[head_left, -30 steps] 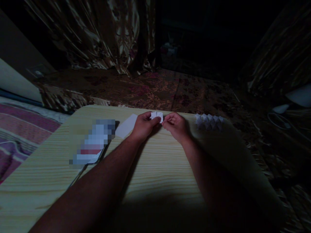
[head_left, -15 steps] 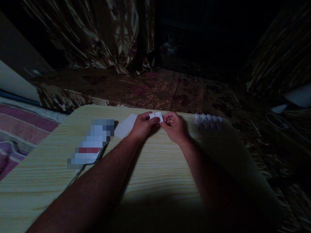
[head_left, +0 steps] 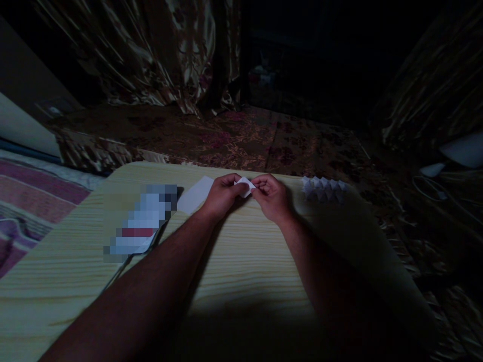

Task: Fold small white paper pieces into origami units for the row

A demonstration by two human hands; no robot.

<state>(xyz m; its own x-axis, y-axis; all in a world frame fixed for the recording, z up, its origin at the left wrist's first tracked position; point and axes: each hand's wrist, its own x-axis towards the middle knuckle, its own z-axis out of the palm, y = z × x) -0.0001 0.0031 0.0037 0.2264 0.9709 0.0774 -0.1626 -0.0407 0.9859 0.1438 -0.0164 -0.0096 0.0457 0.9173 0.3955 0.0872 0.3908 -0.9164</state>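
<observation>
A small piece of folded white paper [head_left: 245,185] is held up over the far part of the wooden table [head_left: 256,261]. My left hand [head_left: 223,195] pinches it from the left, with the thumb lying on its face. At its right edge my right hand [head_left: 270,196] grips it between thumb and forefinger, the other fingers curled. The paper's underside and some left fingertips are hidden. Flat on the table beside my left hand lies a white sheet of paper [head_left: 194,196]. Several folded white paper pieces [head_left: 323,188] stand in rows to the right of my right hand.
A blurred-out phone-like device [head_left: 145,218] with a cord lies on the table's left side. Beyond the far edge is a patterned dark cloth [head_left: 226,133]. A striped bedcover [head_left: 30,196] is at the left, and a pale lamp-like object [head_left: 466,151] at the right.
The folded paper has turned between my fingers, so a corner now points upward. My right fingers have closed in on its right edge. The other things stay where they were.
</observation>
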